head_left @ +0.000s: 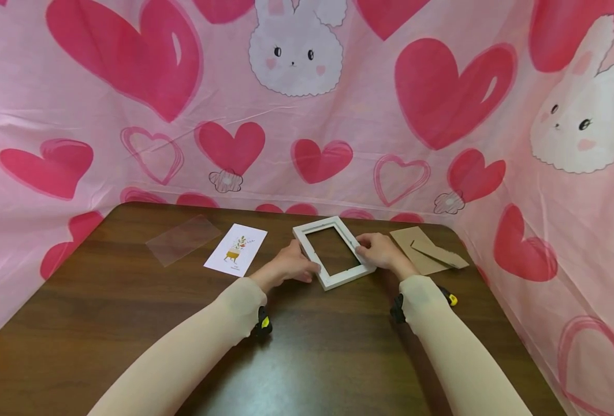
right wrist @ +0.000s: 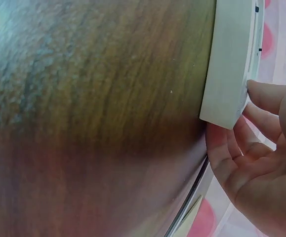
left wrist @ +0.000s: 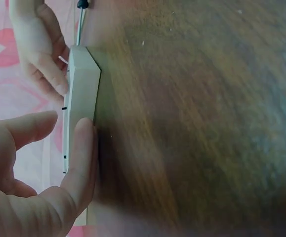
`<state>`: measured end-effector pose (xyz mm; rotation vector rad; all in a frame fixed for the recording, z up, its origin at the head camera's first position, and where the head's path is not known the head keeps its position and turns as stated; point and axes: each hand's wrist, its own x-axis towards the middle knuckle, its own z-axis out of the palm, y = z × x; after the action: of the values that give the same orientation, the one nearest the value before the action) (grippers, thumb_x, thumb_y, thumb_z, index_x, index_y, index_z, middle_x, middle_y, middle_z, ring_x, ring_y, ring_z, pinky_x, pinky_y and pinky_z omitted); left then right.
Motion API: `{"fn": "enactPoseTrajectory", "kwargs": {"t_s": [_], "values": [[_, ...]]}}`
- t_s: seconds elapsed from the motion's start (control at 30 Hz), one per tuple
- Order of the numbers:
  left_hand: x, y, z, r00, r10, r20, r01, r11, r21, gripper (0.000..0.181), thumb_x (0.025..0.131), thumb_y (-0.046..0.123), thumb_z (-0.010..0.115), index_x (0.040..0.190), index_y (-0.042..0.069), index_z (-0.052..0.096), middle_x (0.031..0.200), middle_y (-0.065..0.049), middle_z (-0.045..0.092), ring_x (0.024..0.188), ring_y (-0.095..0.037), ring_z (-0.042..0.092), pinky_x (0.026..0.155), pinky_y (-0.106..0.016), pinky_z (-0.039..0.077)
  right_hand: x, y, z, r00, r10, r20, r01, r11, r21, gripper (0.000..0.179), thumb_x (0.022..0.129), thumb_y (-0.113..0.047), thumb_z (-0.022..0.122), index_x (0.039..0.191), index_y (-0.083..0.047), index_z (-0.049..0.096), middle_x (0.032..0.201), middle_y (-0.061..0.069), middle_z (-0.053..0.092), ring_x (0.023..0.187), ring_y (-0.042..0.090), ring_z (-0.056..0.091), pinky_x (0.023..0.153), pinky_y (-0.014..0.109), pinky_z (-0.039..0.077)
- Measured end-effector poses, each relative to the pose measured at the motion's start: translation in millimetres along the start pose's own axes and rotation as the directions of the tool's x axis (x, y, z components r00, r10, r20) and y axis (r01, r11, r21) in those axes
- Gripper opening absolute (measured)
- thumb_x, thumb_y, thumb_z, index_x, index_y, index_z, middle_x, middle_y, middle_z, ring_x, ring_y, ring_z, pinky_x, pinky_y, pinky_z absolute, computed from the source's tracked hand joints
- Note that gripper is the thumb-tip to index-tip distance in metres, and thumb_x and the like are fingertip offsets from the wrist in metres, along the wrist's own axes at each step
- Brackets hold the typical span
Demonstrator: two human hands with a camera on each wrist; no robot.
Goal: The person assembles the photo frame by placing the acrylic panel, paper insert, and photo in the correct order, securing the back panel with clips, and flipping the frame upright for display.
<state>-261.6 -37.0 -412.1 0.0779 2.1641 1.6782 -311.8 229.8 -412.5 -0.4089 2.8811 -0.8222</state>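
Picture frame (head_left: 346,275) is pinched in your right hand (head_left: 382,252); your left hand (head_left: 289,263) is kinda loosely spread against its left edge.

Arms (head_left: 192,341) forward | left hand (head_left: 290,263): fingers (left wrist: 81,158) extended, thumb (left wrist: 31,128) apart | right hand (head_left: 382,252): pinching, some fingers apparently hidden

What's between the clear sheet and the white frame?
From the clear sheet to the white frame: the printed card, then the left hand at the frame's left edge. Shows in the head view.
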Motion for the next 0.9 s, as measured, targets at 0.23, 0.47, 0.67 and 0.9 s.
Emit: {"fn": "enactPoseTrajectory", "kwargs": {"t_s": [0.23,0.47,0.67,0.9], "values": [[1.3,-2.6,-2.0,1.000,-0.012,-0.018,0.012,1.000,0.007,0.074,0.089,0.001,0.079,0.147,-0.007,0.035,0.098,-0.014,0.058,0.064,-0.015,0.064,0.068,-0.029,0.063,-0.4,-4,-1,0.998,0.036,0.048,-0.036,0.999,0.010,0.036,0.104,-0.017,0.066,0.134,0.003,0.066,0.111,0.017,0.070,0.096,0.026,0.063,0.085,0.041,0.054],[2.2,-1.7,-8.2,1.000,-0.024,-0.005,0.024,0.999,0.046,0.080,0.090,0.001,0.078,0.154,-0.007,0.030,0.093,-0.015,0.061,0.060,-0.014,0.063,0.063,-0.028,0.062,-3.5,-11,-3,0.987,0.089,0.131,-0.099,0.993,0.068,0.045,0.103,-0.016,0.070,0.141,0.005,0.059,0.103,0.014,0.065,0.091,0.023,0.062,0.075,0.032,0.054],[4.0,-3.0,-17.7,0.999,-0.040,0.024,0.037,0.994,0.104,0.086,0.092,0.002,0.078,0.160,-0.006,0.026,0.094,-0.015,0.062,0.062,-0.015,0.065,0.065,-0.030,0.063,-5.9,-19,1,0.969,0.124,0.213,-0.160,0.974,0.159,0.058,0.103,-0.012,0.069,0.154,0.004,0.046,0.105,0.018,0.065,0.090,0.024,0.066,0.078,0.039,0.063],[0.4,-2.3,-31.3,0.995,-0.065,0.072,0.054,0.987,0.148,0.081,0.092,0.000,0.076,0.158,-0.004,0.030,0.097,-0.015,0.063,0.070,-0.017,0.064,0.071,-0.032,0.063,-11.5,-30,8,0.950,0.124,0.287,-0.196,0.952,0.235,0.070,0.102,-0.005,0.069,0.158,0.011,0.031,0.109,0.027,0.066,0.088,0.028,0.070,0.080,0.047,0.065]]}}
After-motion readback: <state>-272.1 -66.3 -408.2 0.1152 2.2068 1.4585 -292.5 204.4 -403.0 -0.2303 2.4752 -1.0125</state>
